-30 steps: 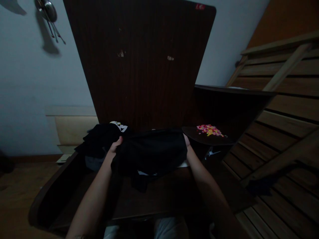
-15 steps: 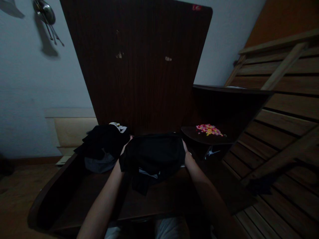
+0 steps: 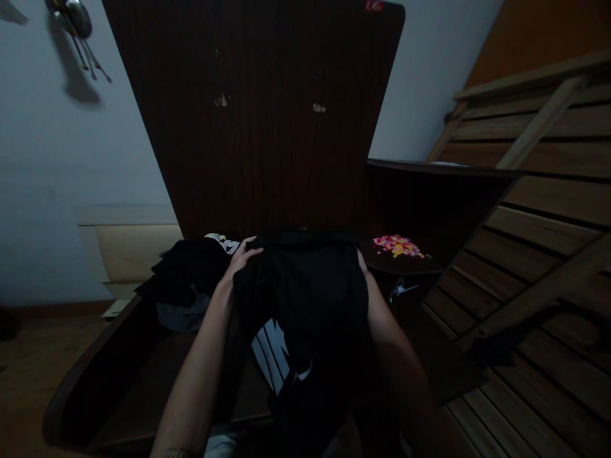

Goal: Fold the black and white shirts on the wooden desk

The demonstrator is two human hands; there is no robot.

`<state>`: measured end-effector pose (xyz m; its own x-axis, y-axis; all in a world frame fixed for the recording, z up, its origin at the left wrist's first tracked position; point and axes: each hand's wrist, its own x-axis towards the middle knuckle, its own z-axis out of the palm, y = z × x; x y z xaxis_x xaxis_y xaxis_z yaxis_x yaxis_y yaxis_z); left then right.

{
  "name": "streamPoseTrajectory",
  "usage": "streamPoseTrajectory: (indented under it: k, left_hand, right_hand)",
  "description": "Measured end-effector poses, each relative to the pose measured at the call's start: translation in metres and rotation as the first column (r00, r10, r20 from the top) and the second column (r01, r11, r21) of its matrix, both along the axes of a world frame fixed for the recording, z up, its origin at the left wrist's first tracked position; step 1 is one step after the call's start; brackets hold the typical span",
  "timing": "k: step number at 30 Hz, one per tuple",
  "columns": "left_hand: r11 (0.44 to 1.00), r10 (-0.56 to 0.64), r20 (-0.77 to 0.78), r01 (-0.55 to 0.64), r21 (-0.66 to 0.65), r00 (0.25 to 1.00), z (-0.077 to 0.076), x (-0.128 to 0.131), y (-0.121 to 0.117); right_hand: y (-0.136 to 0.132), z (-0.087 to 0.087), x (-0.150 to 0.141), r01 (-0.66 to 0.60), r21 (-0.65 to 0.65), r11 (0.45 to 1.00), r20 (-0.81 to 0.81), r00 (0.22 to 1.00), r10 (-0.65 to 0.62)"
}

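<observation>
A black shirt (image 3: 315,286) with large white lettering hangs spread between my two hands, its lower part falling over the front edge of the dark wooden desk (image 3: 157,369). My left hand (image 3: 242,256) grips its upper left corner, fingers bent over the cloth. At the opposite upper corner, my right hand (image 3: 363,262) holds the other side; most of its fingers are hidden by the fabric. Left of my left hand lies a pile of dark clothes (image 3: 186,270), with a grey piece (image 3: 184,315) underneath and a white print on top.
A tall dark wooden panel (image 3: 267,140) rises behind the desk. To the right, a low shelf holds a heap of small pink and yellow pieces (image 3: 398,245). A slatted wooden frame (image 3: 548,222) leans along the right side. Keys (image 3: 86,57) hang at the upper left.
The shirt was bunched across the desk; now it is spread taller, with its lettering showing and its lower part over the front edge. Both hands have risen slightly, and the view has shifted a little.
</observation>
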<state>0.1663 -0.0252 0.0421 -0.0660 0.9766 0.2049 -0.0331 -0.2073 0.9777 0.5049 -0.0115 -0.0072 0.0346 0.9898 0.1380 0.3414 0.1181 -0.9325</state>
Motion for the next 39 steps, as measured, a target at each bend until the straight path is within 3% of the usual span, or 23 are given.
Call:
streamPoseTrajectory:
  k: [2,4,7,9,11,14,18,21,23,25,27,29,31,34,39]
  left_hand:
    - [1.0,-0.01,-0.177,0.009,-0.006,0.984,-0.017,-0.008,0.012]
    - [0.999,0.0,-0.388,-0.012,-0.029,0.922,-0.04,-0.015,0.022]
    - [0.996,-0.047,-0.637,-0.01,-0.086,0.769,-0.075,-0.02,0.03]
    - [0.994,-0.073,-0.722,-0.012,-0.113,0.688,-0.09,-0.02,0.033]
    - [0.992,-0.053,-0.764,-0.055,-0.115,0.643,-0.097,-0.019,0.034]
    - [0.985,0.045,-0.782,-0.156,-0.068,0.622,-0.094,-0.017,0.034]
    - [0.973,0.154,-0.793,-0.231,0.018,0.589,-0.084,-0.016,0.029]
    - [0.971,0.13,-0.868,-0.24,0.013,0.479,-0.075,-0.015,0.025]
    - [0.972,0.097,-0.906,-0.236,-0.004,0.413,-0.069,-0.014,0.024]
    - [0.976,0.083,-0.911,-0.216,-0.007,0.404,-0.061,-0.013,0.025]
    - [0.984,0.089,-0.892,-0.178,0.01,0.444,-0.053,-0.013,0.027]
    - [0.988,0.109,-0.866,-0.151,0.039,0.488,-0.044,-0.015,0.029]
    - [0.985,0.148,-0.847,-0.15,0.082,0.51,-0.034,-0.018,0.029]
    - [0.973,0.227,-0.829,-0.152,0.173,0.511,-0.022,-0.027,0.026]
    - [0.98,0.2,-0.884,-0.104,0.172,0.424,-0.01,-0.046,0.021]
  right_hand:
    - [0.006,-0.009,-0.003,0.056,-0.137,0.989,-0.038,0.997,-0.061]
    - [0.009,-0.023,-0.004,0.168,-0.219,0.961,0.093,0.984,-0.151]
    - [0.01,-0.044,-0.002,0.325,-0.209,0.922,0.3,0.919,-0.255]
    - [0.01,-0.053,0.0,0.39,-0.183,0.902,0.372,0.877,-0.304]
    - [0.011,-0.055,0.001,0.449,-0.15,0.881,0.434,0.831,-0.349]
    - [0.012,-0.05,-0.002,0.538,-0.09,0.838,0.504,0.751,-0.427]
    - [0.013,-0.04,-0.005,0.635,0.096,0.767,0.654,0.54,-0.529]
    - [0.012,-0.036,-0.008,0.572,0.2,0.796,0.773,0.408,-0.487]
    - [0.012,-0.038,-0.016,0.467,0.25,0.848,0.815,0.371,-0.445]
    - [0.013,-0.043,-0.032,0.275,0.309,0.91,0.816,0.415,-0.403]
    - [0.013,-0.051,-0.054,0.018,0.365,0.931,0.788,0.527,-0.319]
    - [0.015,-0.061,-0.08,-0.209,0.389,0.897,0.752,0.634,-0.179]
    - [0.017,-0.071,-0.105,-0.37,0.385,0.846,0.732,0.68,-0.036]
    - [0.02,-0.08,-0.132,-0.442,0.336,0.832,0.747,0.663,0.05]
    - [0.027,-0.078,-0.149,-0.367,0.188,0.911,0.844,0.535,0.041]
